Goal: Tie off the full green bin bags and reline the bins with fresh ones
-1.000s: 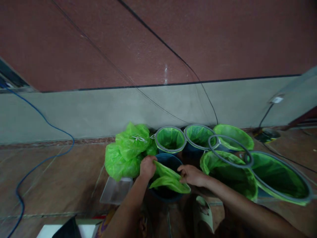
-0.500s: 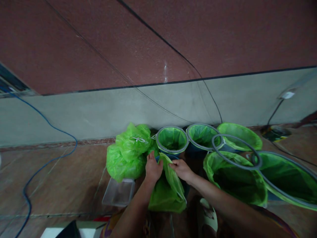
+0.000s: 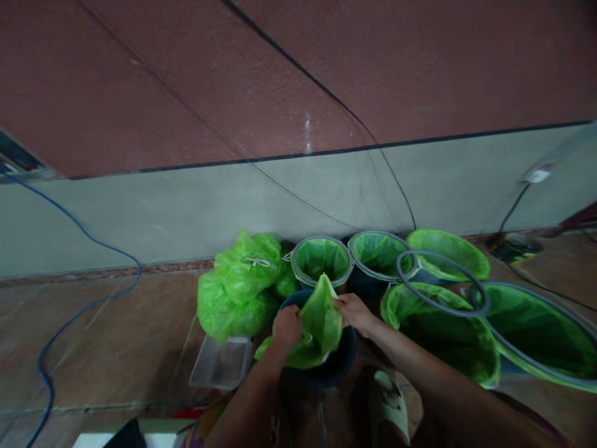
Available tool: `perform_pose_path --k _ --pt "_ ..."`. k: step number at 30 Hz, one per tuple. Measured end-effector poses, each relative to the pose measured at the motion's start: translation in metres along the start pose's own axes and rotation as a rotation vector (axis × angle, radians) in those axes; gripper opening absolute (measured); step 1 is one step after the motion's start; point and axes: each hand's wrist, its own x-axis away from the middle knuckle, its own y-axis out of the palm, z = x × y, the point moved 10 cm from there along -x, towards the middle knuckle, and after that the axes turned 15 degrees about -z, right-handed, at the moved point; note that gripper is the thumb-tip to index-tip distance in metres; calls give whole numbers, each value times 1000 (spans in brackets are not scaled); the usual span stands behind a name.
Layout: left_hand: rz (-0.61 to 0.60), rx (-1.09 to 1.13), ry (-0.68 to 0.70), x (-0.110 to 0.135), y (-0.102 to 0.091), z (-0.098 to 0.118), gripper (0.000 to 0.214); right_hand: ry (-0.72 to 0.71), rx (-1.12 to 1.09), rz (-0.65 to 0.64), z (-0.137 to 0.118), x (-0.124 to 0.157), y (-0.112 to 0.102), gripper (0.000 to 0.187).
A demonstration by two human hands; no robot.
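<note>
Between my hands a thin green plastic bag (image 3: pixel 321 320) hangs, bunched and partly unfolded, over a dark blue bin (image 3: pixel 342 364). My left hand (image 3: pixel 288 326) is closed on the bag's left side. On the right edge, near the top, my right hand (image 3: pixel 355 311) pinches the same bag. Part of the bag droops over the bin's left rim. Just behind stands a bin lined in green with a grey ring (image 3: pixel 323 261) around its mouth.
Tied green bags (image 3: pixel 240 289) are piled at left, beside a clear plastic tray (image 3: pixel 221 364). Right of me stand several green-lined bins (image 3: pixel 443 336), a loose grey ring (image 3: pixel 436 308) lying across them. A blue cable (image 3: pixel 88 305) runs over the floor. A black pot (image 3: pixel 515 247) sits near the wall.
The bag, which hung down in front of the bin, is now raised and gathered over its mouth, so more of the bin shows. My left hand has closed and moved slightly lower.
</note>
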Motion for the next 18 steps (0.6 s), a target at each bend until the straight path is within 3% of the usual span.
perform_pose_path --k 4,6,8,10,13,15,18 --pt "152 -23 -160 2 -31 -39 28 264 812 -48 5 10 -26 19" --pt "201 -19 -181 5 -40 -47 28 321 1033 -48 5 17 -34 12" --pt "217 -10 -146 6 -42 -44 28 339 1126 -52 2 22 -34 25" --pt "221 7 -67 7 -40 -32 28 256 1136 -23 -11 23 -26 43" --pt "217 55 81 7 -33 -9 28 -84 1125 48 -46 25 2 62" --pt "222 86 144 8 -32 1 27 -225 1121 29 -56 25 23 62" --pt "219 132 157 9 -32 7 27 -205 1112 -14 -46 17 41 38"
